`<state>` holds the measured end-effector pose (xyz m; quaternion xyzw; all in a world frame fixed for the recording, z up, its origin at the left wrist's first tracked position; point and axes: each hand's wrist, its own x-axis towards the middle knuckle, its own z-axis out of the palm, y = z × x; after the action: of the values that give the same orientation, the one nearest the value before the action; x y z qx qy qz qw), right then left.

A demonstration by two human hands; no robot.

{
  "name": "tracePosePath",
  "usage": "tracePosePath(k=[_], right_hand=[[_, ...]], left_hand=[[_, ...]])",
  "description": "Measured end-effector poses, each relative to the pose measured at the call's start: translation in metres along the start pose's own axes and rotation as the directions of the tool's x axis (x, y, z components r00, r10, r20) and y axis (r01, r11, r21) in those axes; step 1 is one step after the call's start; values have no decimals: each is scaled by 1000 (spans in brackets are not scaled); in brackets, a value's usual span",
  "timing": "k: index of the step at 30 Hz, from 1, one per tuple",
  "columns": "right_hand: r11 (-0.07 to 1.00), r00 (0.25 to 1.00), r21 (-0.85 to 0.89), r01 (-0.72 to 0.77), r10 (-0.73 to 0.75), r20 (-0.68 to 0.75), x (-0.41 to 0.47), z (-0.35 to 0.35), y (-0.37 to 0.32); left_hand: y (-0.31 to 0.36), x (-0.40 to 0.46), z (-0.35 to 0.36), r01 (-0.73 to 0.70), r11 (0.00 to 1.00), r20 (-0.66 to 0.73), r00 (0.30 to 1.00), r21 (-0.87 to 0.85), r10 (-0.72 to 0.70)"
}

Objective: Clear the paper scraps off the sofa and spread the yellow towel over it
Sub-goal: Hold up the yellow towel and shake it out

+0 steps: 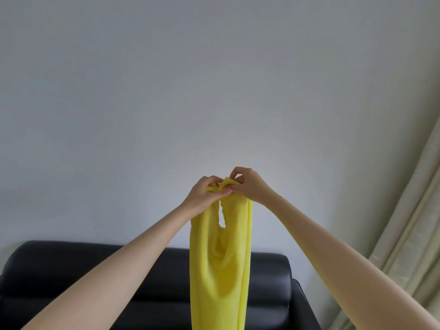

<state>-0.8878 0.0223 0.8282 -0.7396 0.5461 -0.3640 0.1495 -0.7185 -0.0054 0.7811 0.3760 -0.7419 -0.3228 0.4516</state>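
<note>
Both arms are reaching up and forward, and the two hands are meeting at chest-high centre of the view, almost touching each other; the left hand (206, 191) is gripping the top edge of the yellow towel (221, 265), with its fingers curled over the bunched cloth and its thumb pressing along the front; the right hand (247, 184) is pinching the same bunched edge just beside it, with its fingertips bent down onto the fabric. The towel is hanging straight down from the two grips in a long, narrow drape, folding in on itself so that a small gap is showing between two folds just below the hands; its lower end is running out of the bottom of the view, so whether it is touching the seat cannot be told. Behind and below the towel the black sofa (71, 270) is standing against the wall (166, 91), with its rounded backrest and right armrest showing; the towel is hanging in front of the backrest, to the right of its middle. The seat cushion is mostly hidden by the arms and the cloth, and it is probably bare of scraps where it shows, though too little is visible to be sure. A pale curtain (409, 222) is hanging at the right edge, beside the sofa's armrest.
</note>
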Motion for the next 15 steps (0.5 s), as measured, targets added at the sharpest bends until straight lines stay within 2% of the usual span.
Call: tracePosePath(k=[3, 8, 15], right_hand=[[1000, 1000, 2, -6, 6, 27, -3, 3, 9], [999, 999, 45, 6, -8, 44, -6, 9, 15], [992, 997, 119, -40, 32, 67, -5, 19, 15]], left_hand=[[-3, 0, -4, -15, 999, -19, 1000, -37, 15], [-6, 2, -6, -51, 998, 81, 996, 38, 48], [-13, 6, -4, -128, 984, -31, 991, 122, 132]])
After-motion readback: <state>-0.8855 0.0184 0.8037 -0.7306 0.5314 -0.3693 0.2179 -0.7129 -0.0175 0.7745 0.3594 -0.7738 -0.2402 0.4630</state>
